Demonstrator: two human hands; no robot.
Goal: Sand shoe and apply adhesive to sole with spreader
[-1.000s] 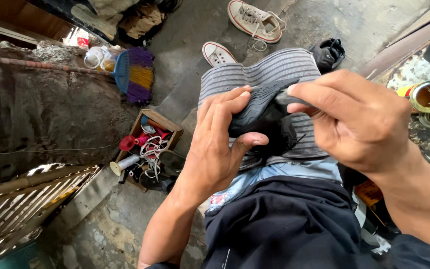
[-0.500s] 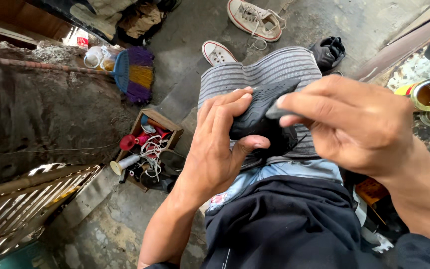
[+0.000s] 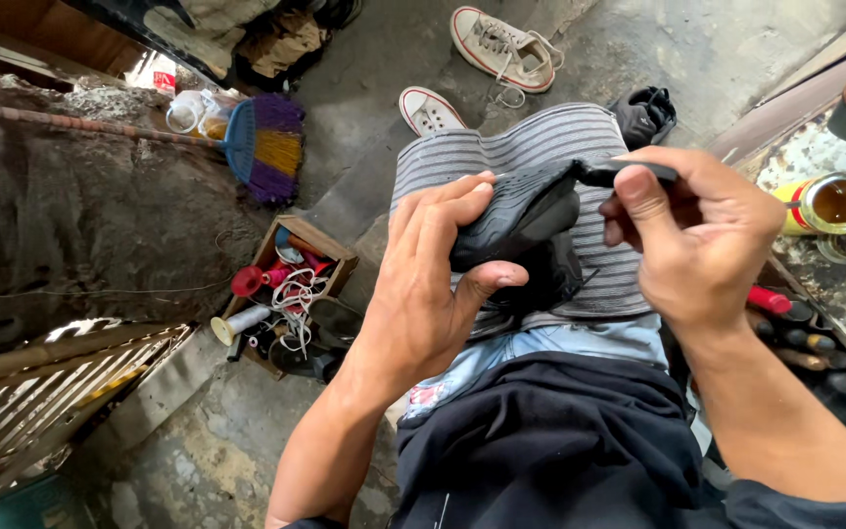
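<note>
The left hand (image 3: 433, 284) is wrapped around a dark shoe (image 3: 516, 217), fingers over its top and thumb beneath, holding it above the lap on a striped cloth (image 3: 540, 147). The right hand (image 3: 702, 235) is closed in a pinch on a thin dark tool (image 3: 629, 174) whose tip touches the shoe's upper end. A glue can (image 3: 829, 204) stands on the worktop (image 3: 834, 284) nearby.

Floor (image 3: 384, 59): rough grey concrete, daylit, stepped at a ledge. Left: dark earthen bank (image 3: 80, 225); slatted wooden panel (image 3: 41, 382) catches sunlight. Broom (image 3: 261, 147) with blue head and purple-yellow bristles lies near a wooden crate (image 3: 330, 250) of thread spools. Two white sneakers (image 3: 501, 49) sit well apart. Right edge: speckled counter (image 3: 815, 157) bearing an open tin (image 3: 834, 201).
</note>
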